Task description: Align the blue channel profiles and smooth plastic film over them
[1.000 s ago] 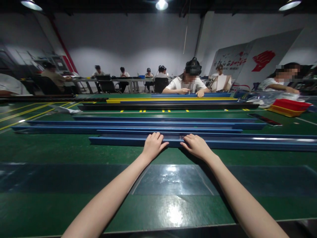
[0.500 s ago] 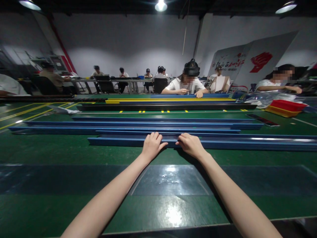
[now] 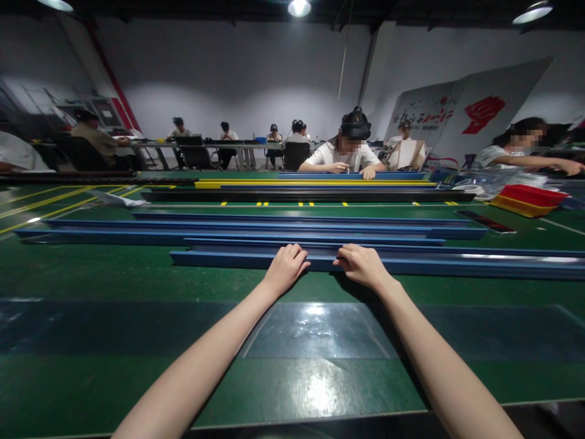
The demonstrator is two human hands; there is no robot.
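Observation:
A long blue channel (image 3: 457, 266) lies crosswise before me, its hollow side up and its right end beyond the view. My left hand (image 3: 287, 268) is closed on its near wall, fingers over the top and thumb in front. A short gap to the right, my right hand (image 3: 361, 265) has its fingers curled over the same near wall. Its fingertips are partly hidden, so any small thing inside them does not show. Just behind lie further blue channels (image 3: 114, 234), parallel to this one.
A clear plastic sheet (image 3: 315, 335) lies on the green table (image 3: 114, 280) under my forearms. Farther back are a black bar (image 3: 311, 196), a yellow bar (image 3: 256, 183), a phone (image 3: 487, 221) and a red tray (image 3: 530, 196). A co-worker (image 3: 350, 152) leans over the opposite side.
The nearest blue channel has shifted slightly right, along with my left hand. My left thumb has drawn in against the fingers. The right hand's fingers have curled tighter.

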